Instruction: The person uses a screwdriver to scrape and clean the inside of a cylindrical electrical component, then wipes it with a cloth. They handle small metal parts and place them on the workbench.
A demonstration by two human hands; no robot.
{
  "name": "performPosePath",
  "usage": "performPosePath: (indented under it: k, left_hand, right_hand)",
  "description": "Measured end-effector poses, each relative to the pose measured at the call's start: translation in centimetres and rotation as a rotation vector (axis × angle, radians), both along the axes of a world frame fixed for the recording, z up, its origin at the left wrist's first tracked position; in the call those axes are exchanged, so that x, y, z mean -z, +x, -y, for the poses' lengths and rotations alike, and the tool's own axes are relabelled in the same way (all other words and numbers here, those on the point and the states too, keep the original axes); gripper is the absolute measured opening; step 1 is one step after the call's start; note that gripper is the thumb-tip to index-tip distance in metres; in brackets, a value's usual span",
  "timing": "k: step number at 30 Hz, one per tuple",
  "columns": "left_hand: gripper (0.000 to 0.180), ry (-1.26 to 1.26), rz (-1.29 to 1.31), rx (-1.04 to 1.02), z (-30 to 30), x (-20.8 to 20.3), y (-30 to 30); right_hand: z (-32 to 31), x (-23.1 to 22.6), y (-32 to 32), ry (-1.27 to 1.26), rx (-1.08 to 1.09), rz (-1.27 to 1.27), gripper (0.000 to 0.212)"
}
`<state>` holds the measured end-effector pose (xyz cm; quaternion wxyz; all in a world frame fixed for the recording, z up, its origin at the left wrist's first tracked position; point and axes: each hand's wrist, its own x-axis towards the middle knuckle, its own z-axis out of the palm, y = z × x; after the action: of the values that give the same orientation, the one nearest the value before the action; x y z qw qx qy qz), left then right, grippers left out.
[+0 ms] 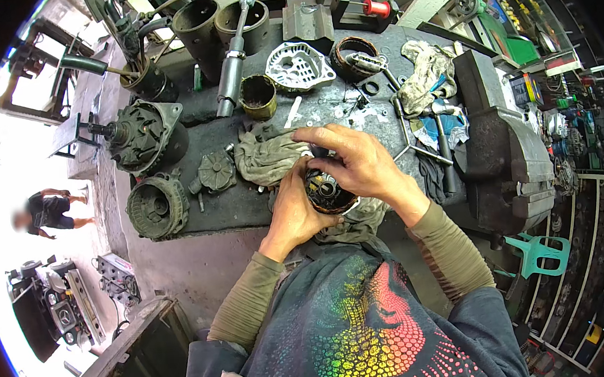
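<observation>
1 shirt (285, 326), 2 hands (295, 210) (366, 165) on 1 part (333, 201)

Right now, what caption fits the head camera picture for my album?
A bare left hand holds a dark, round metal part, the bare right hand at its edge, by a grey workbench.

A bare strip of bench (231, 213) leads leftward from the left hand (298, 205) to a ring-shaped housing (158, 207), with a small housing (216, 171) bounding its far side. A crumpled rag (267, 154) crowds the left hand's far side. Right of the right hand (361, 163), a cross-shaped wrench (404, 129) and hammer (445, 149) obstruct low passage; beyond them, a bulky dark metal block (504, 153) walls off the bench.
</observation>
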<state>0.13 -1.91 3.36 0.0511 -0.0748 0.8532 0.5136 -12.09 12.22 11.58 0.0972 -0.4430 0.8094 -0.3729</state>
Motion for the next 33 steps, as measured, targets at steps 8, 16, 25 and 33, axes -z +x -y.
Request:
performPosePath:
  k: [8,16,25,33]
  left_hand:
    - [0.116,0.038,-0.013,-0.012,0.0,-0.1,0.0]
    - [0.115,0.088,-0.04,0.007,0.0,0.0,-0.1]
    - [0.116,0.195,0.0,-0.036,-0.2,0.3,-0.1]
    - [0.113,0.131,0.033,-0.043,-0.2,0.4,0.1]
  right_hand:
    - [0.4,0.2,0.4,-0.101,0.051,-0.016,0.052]
    - [-0.9,-0.9,1.3,-0.162,0.067,0.117,0.048]
    - [-0.6,0.4,2.6,-0.231,0.06,0.127,0.05]
    - [-0.5,1.0,2.4,-0.231,0.033,0.107,0.05]
